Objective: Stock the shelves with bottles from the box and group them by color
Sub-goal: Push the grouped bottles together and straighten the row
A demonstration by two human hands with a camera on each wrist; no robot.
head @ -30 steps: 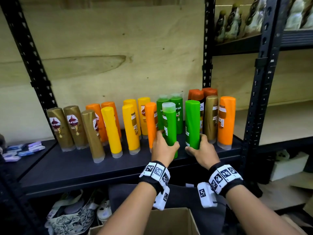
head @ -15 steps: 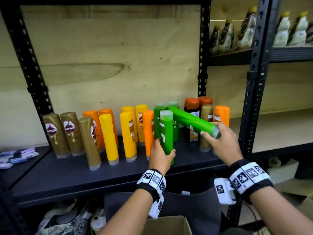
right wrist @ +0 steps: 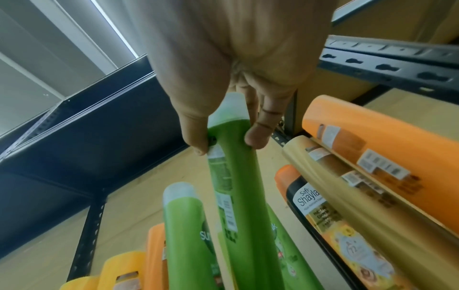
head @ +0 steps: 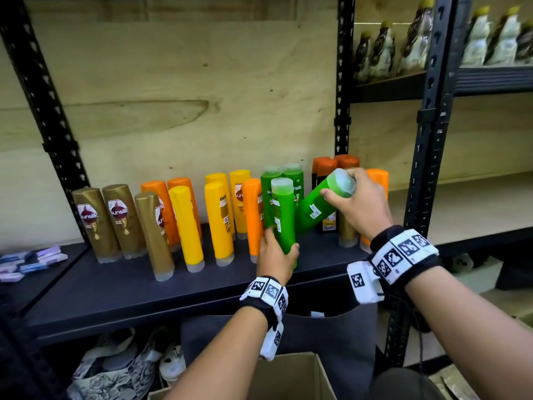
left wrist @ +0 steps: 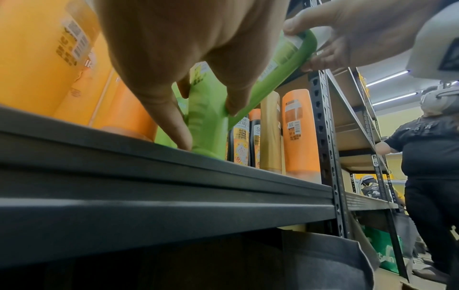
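On the dark shelf [head: 144, 284] stands an upright green bottle [head: 282, 215]; my left hand [head: 281, 246] grips its lower part, fingers [left wrist: 174, 125] reaching down to the shelf. My right hand [head: 341, 183] holds a second green bottle [head: 314, 209] by its pale cap end. This bottle leans steeply, cap up to the right, its other end low behind the upright one. In the right wrist view the thumb and fingers [right wrist: 255, 137] pinch this green bottle [right wrist: 236, 186] just below the cap. Two more green bottles [head: 294, 174] stand behind.
Gold [head: 115, 220], orange [head: 155, 209] and yellow bottles [head: 219, 220] stand in rows to the left. Dark Safi bottles [head: 326, 168], a gold one and an orange one [head: 377, 177] stand to the right by the black upright [head: 427, 168]. The cardboard box [head: 288, 376] sits below. Another person [left wrist: 432, 157] stands farther right.
The right hand lifted its green bottle off the shelf and turned it over, so the cap end now points up to the right. The left hand kept hold of the upright bottle.
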